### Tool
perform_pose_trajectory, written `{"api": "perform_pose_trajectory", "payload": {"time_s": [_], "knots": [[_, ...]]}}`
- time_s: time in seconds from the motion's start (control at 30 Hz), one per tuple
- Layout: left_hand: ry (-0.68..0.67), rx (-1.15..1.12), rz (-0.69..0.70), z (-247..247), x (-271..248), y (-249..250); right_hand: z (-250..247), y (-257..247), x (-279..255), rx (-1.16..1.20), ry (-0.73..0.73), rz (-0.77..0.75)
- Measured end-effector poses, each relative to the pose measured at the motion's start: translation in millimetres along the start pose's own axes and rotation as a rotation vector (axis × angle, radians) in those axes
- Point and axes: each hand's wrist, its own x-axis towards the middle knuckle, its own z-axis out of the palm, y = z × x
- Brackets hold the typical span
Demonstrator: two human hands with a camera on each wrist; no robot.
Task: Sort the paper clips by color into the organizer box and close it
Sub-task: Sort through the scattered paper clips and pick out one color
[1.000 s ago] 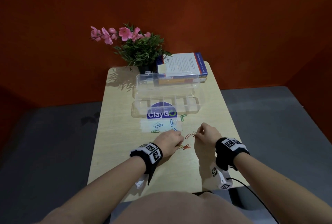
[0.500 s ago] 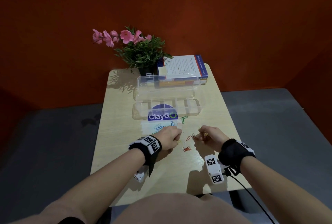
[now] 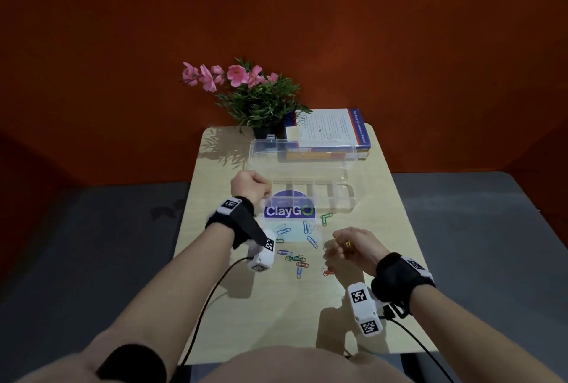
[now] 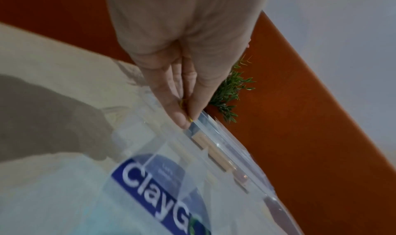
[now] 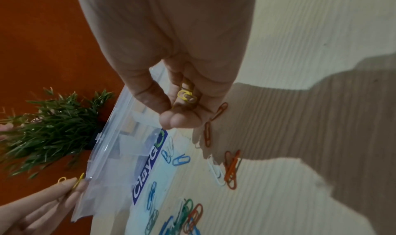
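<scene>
Clear glossy plastic organizer box (image 3: pixel 307 195) on matt wood-grain table (image 3: pixel 276 315).

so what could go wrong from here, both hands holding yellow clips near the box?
1. The left hand pinches yellow clips at the left end of the organizer box; the clear dividers are hard to see, so they may land in the wrong cell or outside.
2. The right hand holds yellow clips loosely in curled fingers; one could slip back among the loose clips.
3. The open lid could be bumped.

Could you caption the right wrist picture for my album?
Right hand holds yellow paper clips above loose clips on the table.
</scene>
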Motion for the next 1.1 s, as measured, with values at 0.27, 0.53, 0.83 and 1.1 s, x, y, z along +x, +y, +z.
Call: {"api": "perform_pose_trajectory", "payload": {"time_s": [0.27, 0.53, 0.83, 1.1], "knots": [[0.038, 0.238, -0.035, -2, 26, 7, 14, -12, 3, -0.048, -0.073, -0.011], [-0.018, 0.087, 0.001, -18, 17, 6, 43, -43, 7, -0.097, -0.254, 0.045], [0.130, 0.128, 0.040, -58, -49, -61, 157, -103, 56, -0.365, -0.211, -0.047], [0.047, 0.110, 0.020, -64, -60, -98, 186, -99, 67, -1.084, -0.108, -0.214]]}}
